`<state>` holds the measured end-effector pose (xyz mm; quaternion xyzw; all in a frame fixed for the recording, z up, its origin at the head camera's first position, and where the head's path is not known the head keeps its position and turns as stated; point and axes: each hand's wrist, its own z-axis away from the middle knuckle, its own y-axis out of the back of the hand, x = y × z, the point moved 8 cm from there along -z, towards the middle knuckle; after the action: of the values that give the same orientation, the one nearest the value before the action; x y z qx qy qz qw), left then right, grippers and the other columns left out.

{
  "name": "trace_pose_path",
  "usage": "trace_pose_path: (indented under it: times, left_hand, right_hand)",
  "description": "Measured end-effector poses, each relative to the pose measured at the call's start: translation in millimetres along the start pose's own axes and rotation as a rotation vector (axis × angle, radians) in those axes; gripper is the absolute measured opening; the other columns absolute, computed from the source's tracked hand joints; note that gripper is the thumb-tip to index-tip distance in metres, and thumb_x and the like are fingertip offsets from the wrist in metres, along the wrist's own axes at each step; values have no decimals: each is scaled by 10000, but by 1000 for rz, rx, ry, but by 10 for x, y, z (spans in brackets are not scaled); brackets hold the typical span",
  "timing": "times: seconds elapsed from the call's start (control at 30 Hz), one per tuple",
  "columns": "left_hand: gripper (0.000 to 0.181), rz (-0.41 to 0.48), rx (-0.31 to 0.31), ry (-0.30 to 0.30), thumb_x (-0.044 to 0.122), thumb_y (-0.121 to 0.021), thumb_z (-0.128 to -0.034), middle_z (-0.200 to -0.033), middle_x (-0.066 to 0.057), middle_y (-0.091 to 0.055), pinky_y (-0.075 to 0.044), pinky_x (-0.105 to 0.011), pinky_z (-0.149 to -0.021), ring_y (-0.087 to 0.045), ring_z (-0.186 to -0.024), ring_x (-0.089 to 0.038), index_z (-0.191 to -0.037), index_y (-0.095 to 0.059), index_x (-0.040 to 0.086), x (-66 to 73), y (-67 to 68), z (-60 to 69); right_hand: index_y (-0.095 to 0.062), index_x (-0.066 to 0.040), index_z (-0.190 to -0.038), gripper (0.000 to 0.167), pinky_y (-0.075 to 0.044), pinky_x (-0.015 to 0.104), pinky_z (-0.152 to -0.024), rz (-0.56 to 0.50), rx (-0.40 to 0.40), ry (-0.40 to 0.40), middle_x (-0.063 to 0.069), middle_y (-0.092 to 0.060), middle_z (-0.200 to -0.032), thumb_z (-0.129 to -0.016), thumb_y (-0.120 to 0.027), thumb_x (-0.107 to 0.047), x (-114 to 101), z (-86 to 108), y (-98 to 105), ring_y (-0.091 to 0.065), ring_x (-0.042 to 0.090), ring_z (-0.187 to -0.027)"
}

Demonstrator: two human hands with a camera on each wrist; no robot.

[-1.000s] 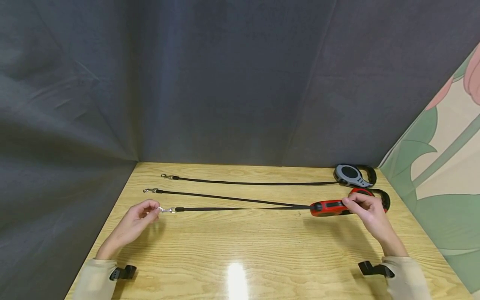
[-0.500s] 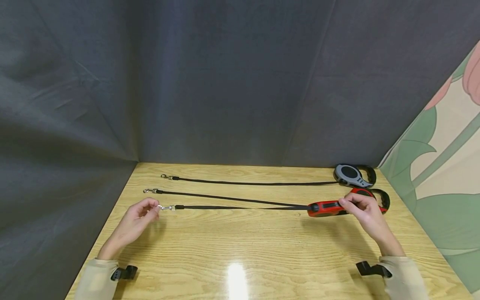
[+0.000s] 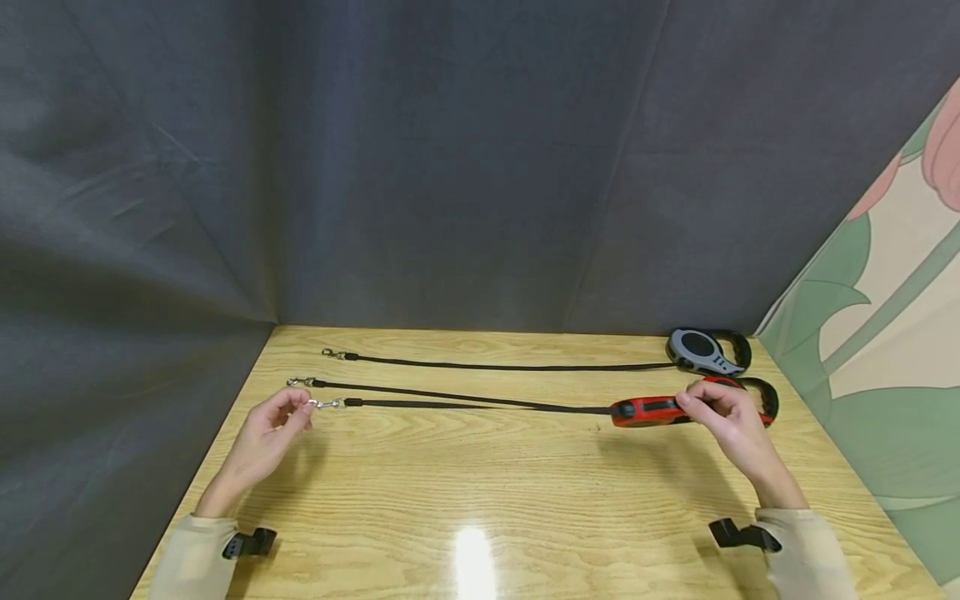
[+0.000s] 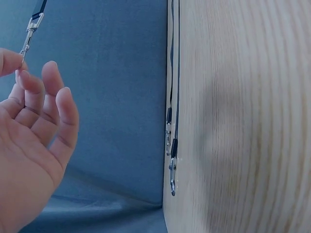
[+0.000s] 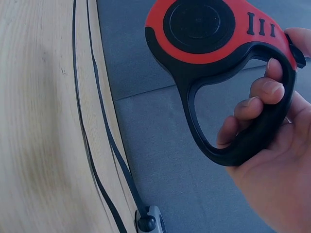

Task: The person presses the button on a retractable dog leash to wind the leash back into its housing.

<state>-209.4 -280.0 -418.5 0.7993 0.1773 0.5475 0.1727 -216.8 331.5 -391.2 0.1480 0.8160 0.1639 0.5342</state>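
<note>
My right hand (image 3: 731,425) grips the black handle (image 5: 262,126) of a red retractable dog leash (image 3: 643,410), fingers curled through the loop and thumb on top. The leash is held above the table, its round casing (image 5: 199,24) large in the right wrist view. From its nose a black strap (image 3: 450,405) runs left, drawn out nearly straight. At the strap's far end is a silver snap hook (image 3: 327,404). Thumb and fingertip of my left hand (image 3: 262,437) pinch the tip of that hook (image 4: 28,39); the other fingers are loosely bent.
Behind lies a grey leash (image 3: 701,350), its strap (image 3: 510,367) stretched left to a hook (image 3: 333,354). Another red leash (image 3: 723,382) lies partly behind my right hand, its hook (image 3: 300,382) near my left hand. A dark cloth (image 3: 465,167) rises behind the wooden table (image 3: 480,492).
My left hand has risen slightly with the snap hook, bringing the strap closer to the one behind it in the head view. My right hand and the red leash have shifted a little left.
</note>
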Motion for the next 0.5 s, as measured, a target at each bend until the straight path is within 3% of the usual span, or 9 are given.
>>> trace_pose_path:
  times: [0.33, 0.5]
  left_hand:
    - [68, -3, -1, -3, 13, -590, -1070, -847, 61, -630, -492, -225, -681, -651, -769, -115, -1069, -651, -19, 48, -28, 1]
    - [60, -9, -3, -17, 11, -604, -1063, -849, 5, -636, -479, -242, -676, -646, -766, -114, -1068, -662, 1, 86, -43, -10]
  right_hand:
    - [-655, -41, -816, 211, -335, 310, -658, -22, 7, 25, -118, -551, -777, -981, -629, 89, -52, -30, -37, -447, 117, -729]
    - [-659, -58, -816, 217, -325, 314, -642, -17, 8, 29, -112, -530, -748, -984, -633, 77, -74, -47, -71, -428, 124, -701]
